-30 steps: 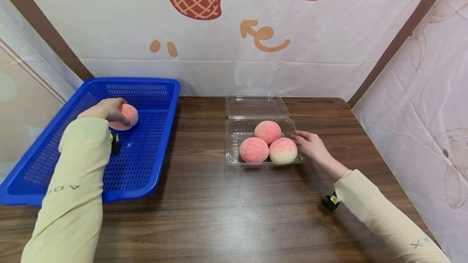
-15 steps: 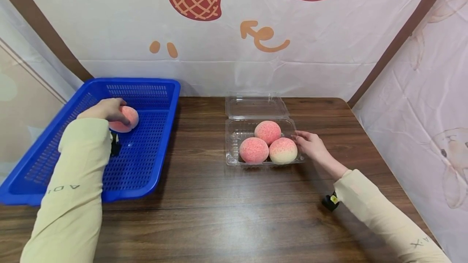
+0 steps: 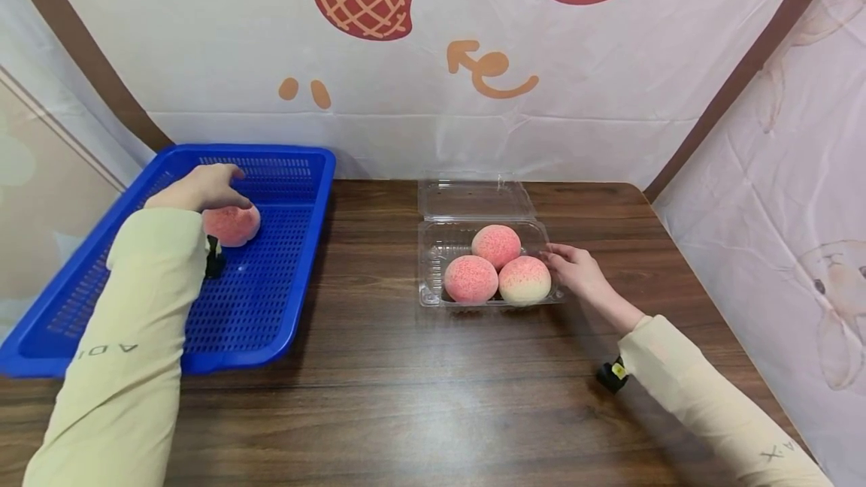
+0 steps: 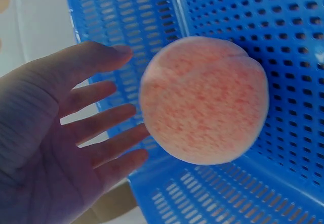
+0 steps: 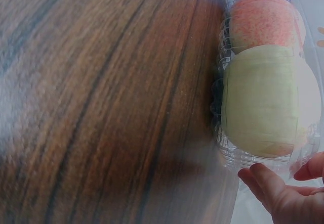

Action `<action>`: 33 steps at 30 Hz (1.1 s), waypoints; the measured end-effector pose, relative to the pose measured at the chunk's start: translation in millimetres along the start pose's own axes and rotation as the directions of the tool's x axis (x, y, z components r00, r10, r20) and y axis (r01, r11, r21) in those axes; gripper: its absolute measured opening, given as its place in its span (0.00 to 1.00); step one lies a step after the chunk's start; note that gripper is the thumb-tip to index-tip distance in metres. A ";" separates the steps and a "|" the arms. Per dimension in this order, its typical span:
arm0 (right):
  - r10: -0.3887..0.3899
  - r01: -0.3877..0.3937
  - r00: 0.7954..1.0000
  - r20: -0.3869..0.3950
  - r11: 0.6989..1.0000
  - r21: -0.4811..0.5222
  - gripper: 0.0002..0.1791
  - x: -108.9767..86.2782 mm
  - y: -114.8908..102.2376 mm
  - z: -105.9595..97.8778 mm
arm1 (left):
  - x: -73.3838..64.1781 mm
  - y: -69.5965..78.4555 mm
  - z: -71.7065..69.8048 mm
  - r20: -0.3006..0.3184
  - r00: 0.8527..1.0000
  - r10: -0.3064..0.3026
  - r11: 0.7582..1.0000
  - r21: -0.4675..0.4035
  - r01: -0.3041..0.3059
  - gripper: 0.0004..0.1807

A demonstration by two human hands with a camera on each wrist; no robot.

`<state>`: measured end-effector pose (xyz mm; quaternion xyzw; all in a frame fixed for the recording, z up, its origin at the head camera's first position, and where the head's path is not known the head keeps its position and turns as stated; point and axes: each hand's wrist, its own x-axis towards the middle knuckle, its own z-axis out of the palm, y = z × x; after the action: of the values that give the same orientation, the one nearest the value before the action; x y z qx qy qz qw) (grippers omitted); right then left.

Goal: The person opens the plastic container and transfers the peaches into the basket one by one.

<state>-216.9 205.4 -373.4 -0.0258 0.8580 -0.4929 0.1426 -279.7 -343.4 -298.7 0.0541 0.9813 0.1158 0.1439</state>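
Note:
In the blue basket (image 3: 284,246) at the left lies a single pink peach (image 3: 233,227), with a crease visible in the left wrist view. My left hand (image 3: 203,188) is over and beside this peach (image 4: 205,102), its fingers extended and spread, not wrapped round it; whether a fingertip touches it I cannot tell. On the table, a clear plastic clamshell box (image 3: 433,246) has its lid laid back and three peaches inside, two pink ones (image 3: 470,279) and one paler at the base (image 3: 525,280). My right hand (image 3: 578,273) pinches the box's right edge between thumb and fingers.
The brown wooden table (image 3: 379,397) runs between the basket and the box. The box's raised lid (image 3: 476,198) leans back close to a white printed curtain (image 3: 379,134). Another curtain hangs along the right side.
My left hand has let go of the peach in the basket; its fingers have opened and lifted a little. The peach sits slightly lower. The right hand has stayed at the box.

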 end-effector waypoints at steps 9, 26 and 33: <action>0.011 -0.011 1.000 -0.005 1.000 -0.017 0.25 0.2 -0.5 -0.7 | 6.1 21.8 -6.3 0.011 0.998 0.059 0.998 0.008 -0.059 0.33; 0.026 -0.027 0.999 -0.018 0.999 -0.046 0.24 -0.9 -3.3 -0.2 | 8.4 51.8 -19.4 -0.023 0.990 0.137 0.988 0.071 -0.135 0.33; 0.017 -0.017 1.000 -0.015 0.998 -0.052 0.24 0.6 -1.8 -0.6 | 7.4 63.1 -22.3 -0.026 0.987 0.160 0.982 0.103 -0.157 0.33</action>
<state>-217.8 204.9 -371.7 -0.0185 0.8718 -0.4691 0.1396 -288.8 -286.0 -264.6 0.1371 0.9808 0.0784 0.1146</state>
